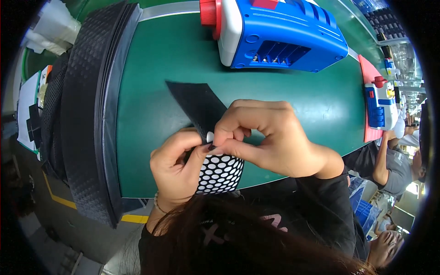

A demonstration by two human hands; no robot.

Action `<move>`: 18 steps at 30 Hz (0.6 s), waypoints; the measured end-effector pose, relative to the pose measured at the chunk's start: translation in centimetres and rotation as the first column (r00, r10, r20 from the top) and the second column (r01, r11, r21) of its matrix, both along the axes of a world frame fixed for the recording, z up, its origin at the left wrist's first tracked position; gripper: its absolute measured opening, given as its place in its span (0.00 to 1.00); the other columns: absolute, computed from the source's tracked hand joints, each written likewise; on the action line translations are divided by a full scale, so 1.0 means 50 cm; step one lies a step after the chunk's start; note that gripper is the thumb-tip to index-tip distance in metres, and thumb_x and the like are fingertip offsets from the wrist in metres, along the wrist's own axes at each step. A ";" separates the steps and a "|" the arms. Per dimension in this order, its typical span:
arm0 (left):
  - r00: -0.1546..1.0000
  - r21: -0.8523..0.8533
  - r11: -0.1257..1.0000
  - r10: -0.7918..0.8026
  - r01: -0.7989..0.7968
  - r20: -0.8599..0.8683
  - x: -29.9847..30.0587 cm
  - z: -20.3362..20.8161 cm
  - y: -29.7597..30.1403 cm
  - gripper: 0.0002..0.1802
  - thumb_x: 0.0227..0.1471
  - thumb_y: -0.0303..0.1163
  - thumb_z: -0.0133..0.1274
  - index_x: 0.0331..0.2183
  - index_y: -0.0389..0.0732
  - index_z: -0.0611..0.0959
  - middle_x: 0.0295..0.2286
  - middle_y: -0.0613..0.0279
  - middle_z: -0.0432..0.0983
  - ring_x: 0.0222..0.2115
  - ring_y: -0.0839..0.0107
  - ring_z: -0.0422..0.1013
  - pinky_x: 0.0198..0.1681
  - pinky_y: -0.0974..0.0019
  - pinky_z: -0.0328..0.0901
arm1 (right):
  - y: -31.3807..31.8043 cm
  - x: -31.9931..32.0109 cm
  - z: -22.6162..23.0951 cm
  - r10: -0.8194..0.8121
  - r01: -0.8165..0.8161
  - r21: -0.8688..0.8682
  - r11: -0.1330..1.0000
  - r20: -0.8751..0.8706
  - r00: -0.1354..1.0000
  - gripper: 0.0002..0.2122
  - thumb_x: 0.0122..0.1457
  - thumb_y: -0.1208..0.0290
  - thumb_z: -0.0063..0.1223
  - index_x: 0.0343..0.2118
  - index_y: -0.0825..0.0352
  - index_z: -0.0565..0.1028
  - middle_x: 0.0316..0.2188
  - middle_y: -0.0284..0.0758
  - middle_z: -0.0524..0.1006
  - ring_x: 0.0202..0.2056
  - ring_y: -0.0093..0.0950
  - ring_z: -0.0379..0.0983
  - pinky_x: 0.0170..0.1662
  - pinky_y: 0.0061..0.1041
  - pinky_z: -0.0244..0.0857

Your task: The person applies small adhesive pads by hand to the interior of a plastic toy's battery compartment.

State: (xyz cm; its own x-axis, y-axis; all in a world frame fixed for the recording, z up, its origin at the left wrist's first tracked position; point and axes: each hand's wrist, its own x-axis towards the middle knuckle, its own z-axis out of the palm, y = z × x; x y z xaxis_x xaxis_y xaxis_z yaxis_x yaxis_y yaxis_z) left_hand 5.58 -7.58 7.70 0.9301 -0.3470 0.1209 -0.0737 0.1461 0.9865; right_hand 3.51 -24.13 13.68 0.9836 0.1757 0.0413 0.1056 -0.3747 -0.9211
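Note:
Close to my body, both hands meet on a flexible black strip (221, 175). Rows of white round dots cover its lower part, while its upper end is plain black and sticks up past my fingers. My left hand (176, 160) is closed, pinching the strip's edge between thumb and fingers. From the other side my right hand (279, 142) pinches at the same place, fingertips together. One white dot shows beside the fingertips, at the bend between the plain and dotted parts. Whether the right fingers have lifted anything off is hidden.
A blue and white plastic casing (288, 41) with a red knob lies at the far side of the green table (156, 110), its battery compartment uncovered. Long black bumpy strips (89, 114) are stacked along the left edge. Another casing (382, 105) rests on a red mat at right, near other people.

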 end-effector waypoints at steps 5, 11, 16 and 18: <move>0.981 0.041 0.999 0.012 -0.004 -0.192 0.012 0.021 0.011 0.11 0.44 0.13 0.49 0.34 0.29 0.71 0.29 0.58 0.74 0.31 0.79 0.69 0.34 0.78 0.63 | -0.012 0.000 0.020 -0.036 0.032 0.037 0.999 0.118 0.992 0.06 0.41 0.80 0.61 0.21 0.69 0.73 0.21 0.31 0.73 0.22 0.18 0.64 0.23 0.16 0.57; 0.988 0.399 0.905 0.117 -0.148 0.101 0.091 -0.007 0.015 0.18 0.46 0.16 0.46 0.42 0.31 0.65 0.27 0.59 0.69 0.29 0.74 0.68 0.34 0.73 0.62 | -0.062 0.031 0.023 -0.226 0.329 -0.076 0.941 0.580 0.783 0.18 0.45 0.90 0.51 0.39 0.73 0.62 0.28 0.35 0.70 0.28 0.17 0.65 0.31 0.13 0.59; 0.751 0.761 0.239 -0.152 -0.603 0.642 0.132 0.024 -0.027 0.31 0.41 0.23 0.53 0.49 0.35 0.62 0.43 0.50 0.62 0.46 0.56 0.59 0.46 0.58 0.56 | -0.071 0.063 -0.012 -0.178 0.430 -0.178 0.885 0.724 0.666 0.21 0.44 0.89 0.54 0.41 0.69 0.61 0.28 0.33 0.72 0.27 0.15 0.66 0.29 0.10 0.55; 0.655 0.632 0.425 -0.113 -0.648 0.747 0.139 0.041 -0.058 0.34 0.41 0.24 0.53 0.51 0.35 0.60 0.48 0.47 0.59 0.52 0.55 0.54 0.51 0.59 0.52 | -0.069 0.069 -0.022 -0.166 0.441 -0.183 0.879 0.750 0.641 0.21 0.44 0.88 0.54 0.41 0.69 0.61 0.28 0.33 0.73 0.27 0.15 0.66 0.28 0.10 0.55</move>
